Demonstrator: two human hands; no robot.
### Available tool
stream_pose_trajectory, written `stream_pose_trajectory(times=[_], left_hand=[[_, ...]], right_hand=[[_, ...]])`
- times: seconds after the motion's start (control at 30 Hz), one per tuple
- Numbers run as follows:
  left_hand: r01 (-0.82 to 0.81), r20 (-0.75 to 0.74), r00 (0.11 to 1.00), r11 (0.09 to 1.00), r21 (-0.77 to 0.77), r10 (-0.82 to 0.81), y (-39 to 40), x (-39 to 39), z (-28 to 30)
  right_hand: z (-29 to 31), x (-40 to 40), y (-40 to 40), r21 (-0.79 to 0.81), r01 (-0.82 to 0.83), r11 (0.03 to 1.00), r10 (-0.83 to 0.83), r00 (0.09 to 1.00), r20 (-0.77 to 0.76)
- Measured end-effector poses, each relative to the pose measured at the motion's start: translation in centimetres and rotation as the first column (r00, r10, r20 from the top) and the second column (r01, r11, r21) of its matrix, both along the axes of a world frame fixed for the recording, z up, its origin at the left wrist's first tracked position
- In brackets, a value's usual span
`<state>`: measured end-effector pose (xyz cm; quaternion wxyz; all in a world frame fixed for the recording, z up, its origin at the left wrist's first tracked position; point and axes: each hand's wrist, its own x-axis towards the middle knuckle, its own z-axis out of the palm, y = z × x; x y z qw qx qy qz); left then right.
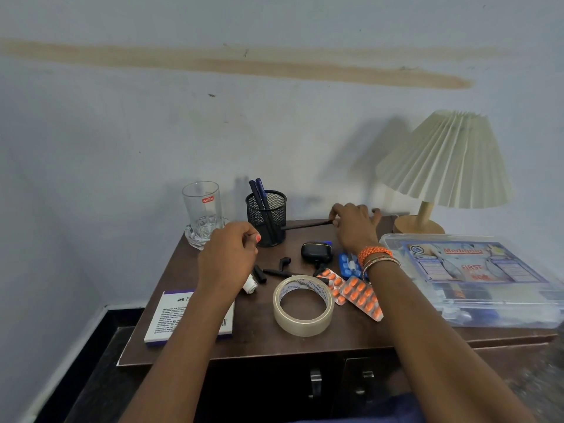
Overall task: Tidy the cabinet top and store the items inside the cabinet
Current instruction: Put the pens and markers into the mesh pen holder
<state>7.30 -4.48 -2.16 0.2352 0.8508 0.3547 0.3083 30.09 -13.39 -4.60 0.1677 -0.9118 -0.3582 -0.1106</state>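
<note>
Right hand [354, 227] pinching a black pen [305, 225] by its end, right of the pen cup [266, 217], tip at the cup's side. Left hand [227, 254] curled left of cup, probably holding something small, can't tell. Lift pen, tilt upright, drop in beside the blue pens [259, 190]; steady cup to avoid tipping.

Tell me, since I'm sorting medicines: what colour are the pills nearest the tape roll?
Orange pills, seen in the head view.
</note>
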Motion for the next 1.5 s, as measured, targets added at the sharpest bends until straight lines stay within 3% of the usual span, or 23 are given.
stream_pose_trajectory(times=[0.2, 0.4, 0.5, 0.63, 0.83, 0.9, 0.97, 1.1, 1.17, 1.5], left_hand=[[0.048, 0.198, 0.978, 0.995, 0.091, -0.065, -0.9, 0.3, 0.9], [0.134, 0.065, 0.987, 0.975, 0.179, -0.148, -1.5, 0.4, 0.9], [0.083, 0.114, 0.988, 0.981, 0.176, -0.104, -1.6, 0.0, 1.0], [0.05, 0.121, 0.991, 0.992, 0.118, -0.065, -1.2, -0.7, 1.3], [-0.076, 0.114, 0.991, 0.997, 0.021, 0.074, -0.2, -1.4, 1.0], [-0.11, 0.105, 0.988, 0.994, -0.005, 0.11, 0.4, -1.8, 0.9], [-0.13, 0.102, 0.986, 0.991, -0.008, 0.13, 0.8, -2.2, 0.7], [-0.161, 0.093, 0.983, 0.987, 0.005, 0.16, 0.8, -3.0, 0.7], [-0.165, 0.088, 0.983, 0.986, -0.001, 0.164, 0.9, -3.3, 0.7], [-0.181, 0.035, 0.983, 0.983, 0.03, 0.18, 1.6, -4.2, 0.5]], right_hand=[[2.2, -2.0, 0.3, 0.211, -0.154, 0.965, 0.139, 0.986, 0.088], [4.5, -5.8, 0.5, 0.337, -0.382, 0.861, 0.399, 0.917, 0.02], [5.1, -7.0, 0.4, 0.489, -0.458, 0.742, 0.575, 0.811, -0.113], [5.0, -8.0, 0.4, 0.627, -0.447, 0.638, 0.692, 0.69, -0.213], [4.2, -8.3, 0.9, 0.715, -0.279, 0.641, 0.665, 0.667, -0.336], [3.9, -8.5, 1.1, 0.671, -0.256, 0.696, 0.609, 0.706, -0.362], [3.4, -9.1, 1.5, 0.54, -0.336, 0.771, 0.573, 0.737, -0.359], [1.5, -10.6, 2.7, 0.067, -0.48, 0.875, 0.481, 0.842, -0.244], [1.0, -11.2, 3.1, -0.067, -0.475, 0.878, 0.452, 0.866, -0.211], [0.0, -12.2, 4.3, -0.177, -0.521, 0.835, 0.484, 0.849, -0.214]])
